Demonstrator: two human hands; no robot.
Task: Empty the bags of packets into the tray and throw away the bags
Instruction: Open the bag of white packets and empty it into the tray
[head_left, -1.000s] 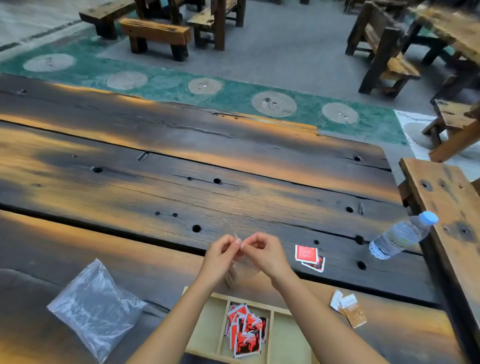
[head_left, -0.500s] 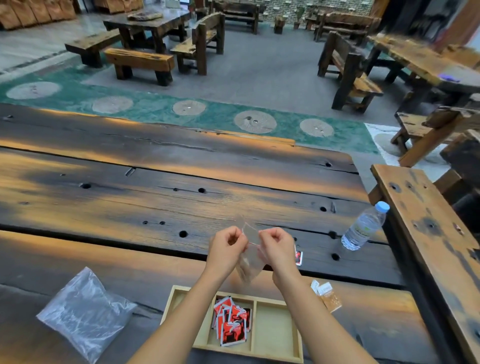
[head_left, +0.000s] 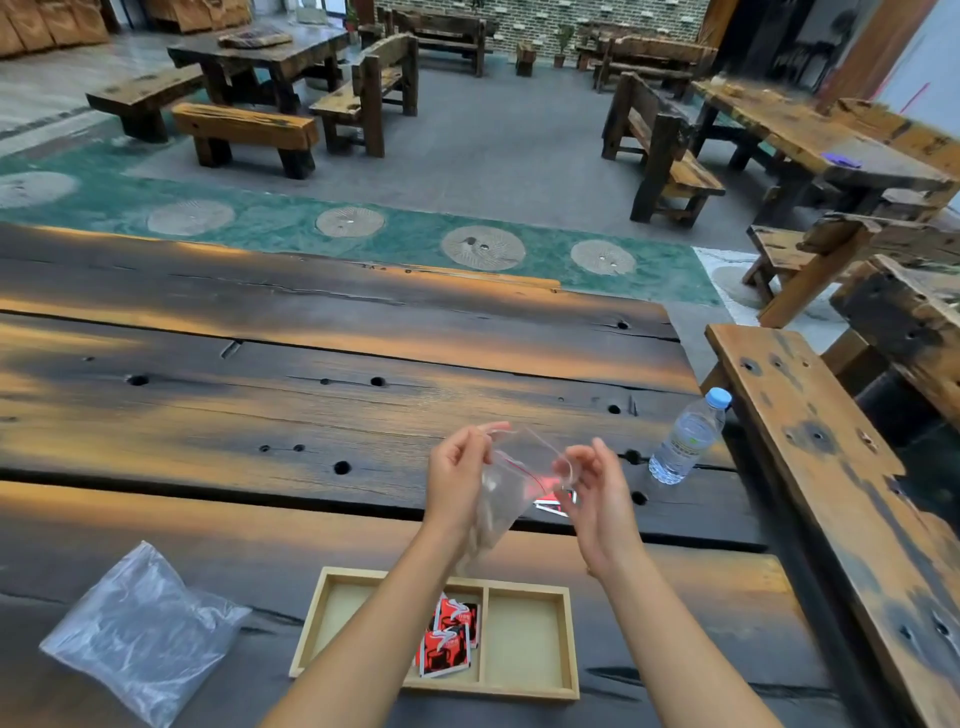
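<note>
My left hand (head_left: 457, 475) and my right hand (head_left: 597, 491) pinch the two sides of the mouth of a small clear zip bag (head_left: 511, 486), which hangs between them above the table with its red-lined mouth pulled apart. Below my arms lies a wooden tray (head_left: 524, 688) with compartments; red packets (head_left: 449, 642) lie in its middle compartment, partly hidden by my left forearm. More red packets (head_left: 553, 505) lie on the table behind the bag, mostly hidden by it.
A large crumpled clear plastic bag (head_left: 140, 631) lies on the table at the near left. A water bottle (head_left: 685, 439) stands at the table's right edge beside a wooden bench (head_left: 841, 499). Benches and tables stand beyond.
My hands have moved apart and pulled the small bag's mouth wide. The camera has tilted up, so the tray and hands sit lower in the view.
</note>
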